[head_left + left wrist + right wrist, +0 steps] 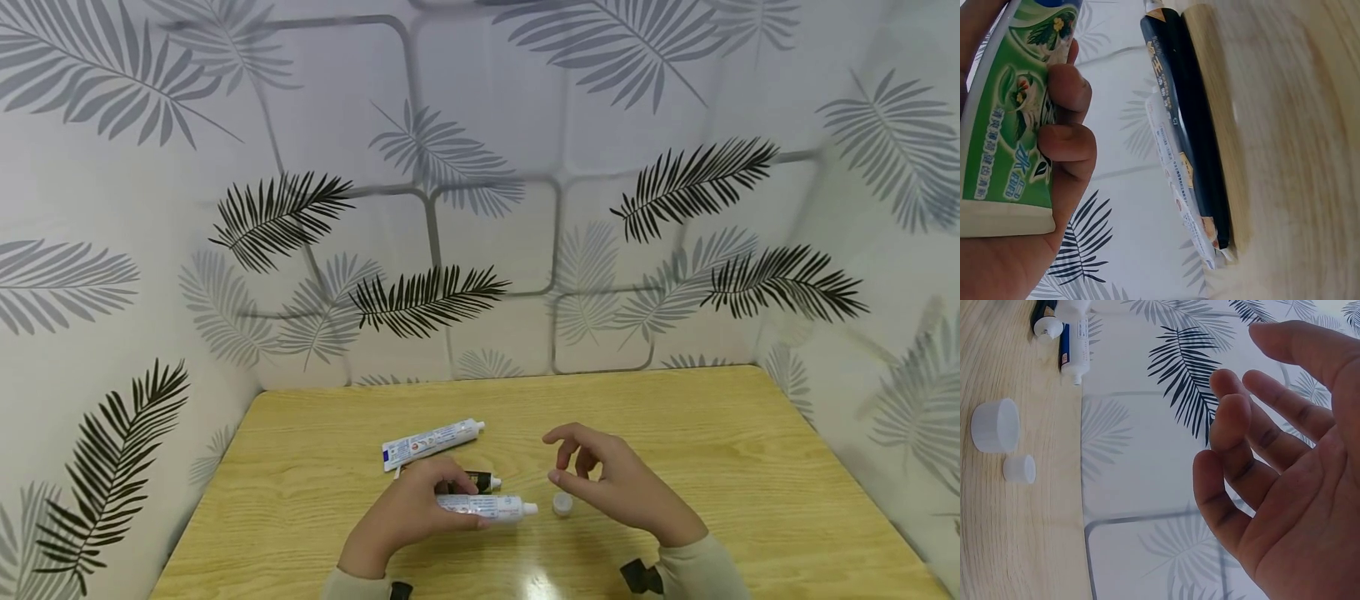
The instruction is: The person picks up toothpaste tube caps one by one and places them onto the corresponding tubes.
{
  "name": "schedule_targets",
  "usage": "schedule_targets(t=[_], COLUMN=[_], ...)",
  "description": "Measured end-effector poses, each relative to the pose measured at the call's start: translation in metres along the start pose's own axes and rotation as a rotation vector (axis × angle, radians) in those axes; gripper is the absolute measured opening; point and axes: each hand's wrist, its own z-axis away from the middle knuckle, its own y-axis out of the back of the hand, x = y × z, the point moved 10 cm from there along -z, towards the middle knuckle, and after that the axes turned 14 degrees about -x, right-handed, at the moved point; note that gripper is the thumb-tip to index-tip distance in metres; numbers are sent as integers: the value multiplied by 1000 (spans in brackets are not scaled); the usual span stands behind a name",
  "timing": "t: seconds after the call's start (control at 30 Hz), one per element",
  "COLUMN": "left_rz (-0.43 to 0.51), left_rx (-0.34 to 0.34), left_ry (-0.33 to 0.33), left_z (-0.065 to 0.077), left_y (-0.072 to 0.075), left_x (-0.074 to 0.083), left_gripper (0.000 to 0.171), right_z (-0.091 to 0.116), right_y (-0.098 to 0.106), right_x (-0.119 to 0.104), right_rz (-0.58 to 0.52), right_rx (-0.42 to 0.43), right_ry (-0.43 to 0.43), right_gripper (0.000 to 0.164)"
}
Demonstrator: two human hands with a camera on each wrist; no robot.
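Note:
My left hand (416,508) grips a toothpaste tube (501,507) around its body, its uncapped nozzle pointing right. In the left wrist view the held tube's green printed side (1013,119) faces the camera, with the fingers curled over its edge. My right hand (611,483) hovers over the table to the right, fingers loosely bent and holding nothing. Below it, a larger white cap (995,426) and a smaller white cap (1020,469) stand on the table in the right wrist view. In the head view one white cap (562,503) shows between the hands.
A black toothpaste tube (482,481) lies just behind the held one, partly hidden by the left hand. Farther back lies a white toothpaste tube (435,443). Leaf-patterned walls (495,233) border the wooden table (675,417) at the back and sides.

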Motion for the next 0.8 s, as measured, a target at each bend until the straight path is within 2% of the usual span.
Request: schedule_targets(t=[0.23,0.4,0.8], left_rz=[-8,-12,57], left_rx=[-50,-73,-151], left_ry=[34,41,86], left_z=[-2,-2,-2], left_y=[-5,-8,-16], left_x=[-9,-12,-17], left_gripper=[31,32,27], right_z=[1,1,1], right_y=[4,4,0], right_x=[4,11,21], right_rz=[-11,-28,-63], right_rx=[11,-9,-84], right_ry=[-1,-16,-31], right_gripper=[37,31,21])
